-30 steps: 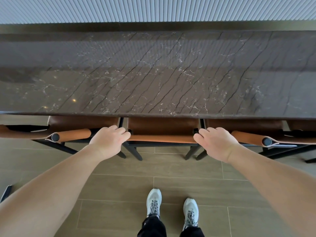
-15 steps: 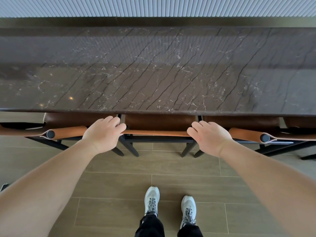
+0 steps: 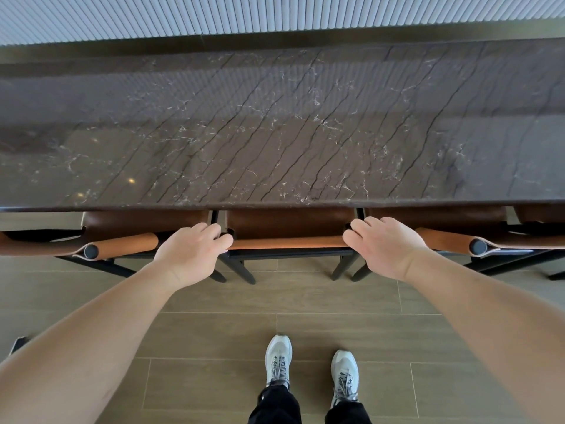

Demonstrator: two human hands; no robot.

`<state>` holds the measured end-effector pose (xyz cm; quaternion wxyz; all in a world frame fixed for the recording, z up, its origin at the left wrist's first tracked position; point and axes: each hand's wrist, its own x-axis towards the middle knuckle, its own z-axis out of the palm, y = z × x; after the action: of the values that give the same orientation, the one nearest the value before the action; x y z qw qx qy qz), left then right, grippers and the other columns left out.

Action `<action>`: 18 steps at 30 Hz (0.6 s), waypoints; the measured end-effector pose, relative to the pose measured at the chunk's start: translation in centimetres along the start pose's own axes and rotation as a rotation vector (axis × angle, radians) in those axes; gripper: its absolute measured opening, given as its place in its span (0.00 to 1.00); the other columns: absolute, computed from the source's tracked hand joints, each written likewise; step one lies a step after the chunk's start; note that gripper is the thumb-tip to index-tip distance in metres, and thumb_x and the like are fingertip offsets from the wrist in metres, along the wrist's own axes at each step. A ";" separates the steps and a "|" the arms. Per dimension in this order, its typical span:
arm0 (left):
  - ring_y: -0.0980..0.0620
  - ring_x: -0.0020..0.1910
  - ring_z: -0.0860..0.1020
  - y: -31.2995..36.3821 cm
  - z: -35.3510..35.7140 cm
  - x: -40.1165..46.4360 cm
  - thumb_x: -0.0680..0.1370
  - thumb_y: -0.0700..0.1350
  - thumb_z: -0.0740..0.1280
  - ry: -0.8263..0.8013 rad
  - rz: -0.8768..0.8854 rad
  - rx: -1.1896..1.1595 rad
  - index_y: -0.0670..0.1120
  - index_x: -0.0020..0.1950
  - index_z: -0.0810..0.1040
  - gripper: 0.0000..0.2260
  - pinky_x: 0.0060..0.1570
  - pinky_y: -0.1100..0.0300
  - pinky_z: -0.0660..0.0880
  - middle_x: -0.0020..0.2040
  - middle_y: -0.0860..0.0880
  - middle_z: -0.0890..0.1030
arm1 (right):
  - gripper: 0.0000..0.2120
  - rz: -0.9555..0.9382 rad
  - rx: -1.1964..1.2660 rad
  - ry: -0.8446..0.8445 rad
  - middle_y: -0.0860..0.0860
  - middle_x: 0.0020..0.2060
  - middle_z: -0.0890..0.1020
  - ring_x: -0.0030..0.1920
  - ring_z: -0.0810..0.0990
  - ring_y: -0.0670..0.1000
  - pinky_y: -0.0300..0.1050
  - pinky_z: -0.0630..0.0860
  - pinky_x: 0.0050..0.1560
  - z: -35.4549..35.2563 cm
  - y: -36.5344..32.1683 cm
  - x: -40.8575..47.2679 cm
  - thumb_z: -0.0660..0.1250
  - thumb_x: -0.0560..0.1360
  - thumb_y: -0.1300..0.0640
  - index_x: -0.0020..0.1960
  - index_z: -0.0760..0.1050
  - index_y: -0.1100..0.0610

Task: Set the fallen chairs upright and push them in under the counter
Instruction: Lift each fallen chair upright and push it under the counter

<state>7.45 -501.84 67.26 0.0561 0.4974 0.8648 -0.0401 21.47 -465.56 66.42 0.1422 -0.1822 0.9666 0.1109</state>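
since a second ago little has changed: the left hand [image 3: 191,255] and right hand [image 3: 383,247] still have fingers clamped on the middle chair [image 3: 290,229], upright, its seat under the table [image 3: 275,133]. neighbouring chairs [image 3: 122,240] crowd either side; grey shoes [image 3: 278,359] on the floor.

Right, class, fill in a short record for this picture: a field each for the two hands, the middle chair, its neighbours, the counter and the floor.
left hand: grips left end of middle chair's backrest
right hand: grips right end of same backrest
middle chair: upright, seat partly under counter
neighbouring chairs: upright, one either side
counter: dark veined stone top
floor: wood-look tiles, person's grey shoes on it
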 end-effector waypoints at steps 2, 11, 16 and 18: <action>0.47 0.30 0.59 0.0 0.0 0.1 0.69 0.36 0.76 0.011 -0.005 0.005 0.42 0.41 0.74 0.11 0.25 0.58 0.56 0.34 0.46 0.68 | 0.17 0.010 0.007 -0.014 0.51 0.46 0.72 0.40 0.71 0.54 0.47 0.63 0.35 0.0 -0.1 0.2 0.61 0.70 0.64 0.57 0.69 0.54; 0.49 0.34 0.64 0.0 0.5 0.3 0.77 0.43 0.67 -0.059 -0.060 0.101 0.46 0.48 0.76 0.02 0.29 0.56 0.62 0.37 0.50 0.68 | 0.14 0.076 0.037 -0.009 0.50 0.42 0.71 0.36 0.67 0.53 0.47 0.66 0.34 -0.4 -0.3 0.5 0.62 0.69 0.63 0.53 0.67 0.53; 0.46 0.47 0.70 2.9 0.2 0.1 0.79 0.46 0.65 -0.113 -0.360 0.161 0.48 0.60 0.72 0.11 0.41 0.54 0.65 0.50 0.47 0.72 | 0.15 0.191 0.060 -0.002 0.52 0.46 0.71 0.43 0.72 0.55 0.48 0.68 0.39 -1.0 -1.7 -0.2 0.59 0.72 0.64 0.55 0.63 0.53; 0.45 0.52 0.71 4.7 0.0 -0.7 0.78 0.49 0.67 -0.135 -0.427 0.170 0.49 0.65 0.68 0.18 0.47 0.52 0.68 0.58 0.44 0.71 | 0.15 0.215 0.034 0.007 0.53 0.48 0.71 0.45 0.71 0.55 0.48 0.64 0.39 -1.3 -2.7 -0.9 0.59 0.72 0.62 0.58 0.63 0.53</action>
<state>11.84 -500.12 67.27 0.0618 0.3022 0.9382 -0.1568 23.04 -468.07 67.52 0.1294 -0.0753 0.9828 0.1083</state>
